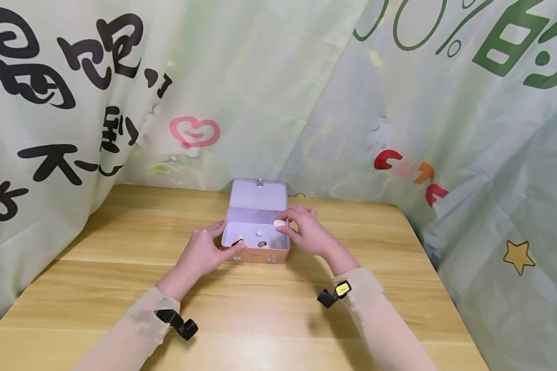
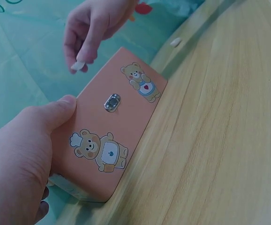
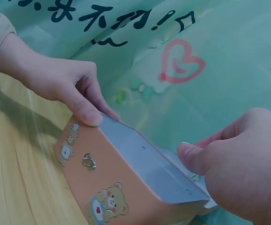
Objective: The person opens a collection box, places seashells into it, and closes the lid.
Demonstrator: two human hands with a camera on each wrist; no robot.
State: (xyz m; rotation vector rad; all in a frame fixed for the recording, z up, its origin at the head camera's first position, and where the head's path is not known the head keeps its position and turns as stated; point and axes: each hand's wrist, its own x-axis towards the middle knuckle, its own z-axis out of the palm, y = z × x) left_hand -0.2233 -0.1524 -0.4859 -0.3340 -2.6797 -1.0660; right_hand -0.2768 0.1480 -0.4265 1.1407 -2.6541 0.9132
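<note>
An orange tin box (image 1: 255, 256) with a lilac inside stands on the table, its hinged lid (image 1: 258, 195) raised at the back. Bears and a metal clasp (image 2: 112, 102) mark its front. My left hand (image 1: 204, 252) holds the box at its left end, thumb on the front rim, other fingers along the side. Above the right end, my right hand (image 1: 310, 231) pinches a small white shell-like piece (image 2: 78, 65) between thumb and fingers. Inside the box lie a white bit (image 1: 258, 233), a dark roundish piece (image 1: 262, 243) and a brown-and-white piece (image 1: 238, 240).
A small white piece (image 2: 175, 42) lies on the wooden table (image 1: 260, 319) beyond the box's right end. Printed cloth (image 1: 269, 103) hangs behind the table and along both sides. Each sleeve carries a small black camera at the wrist.
</note>
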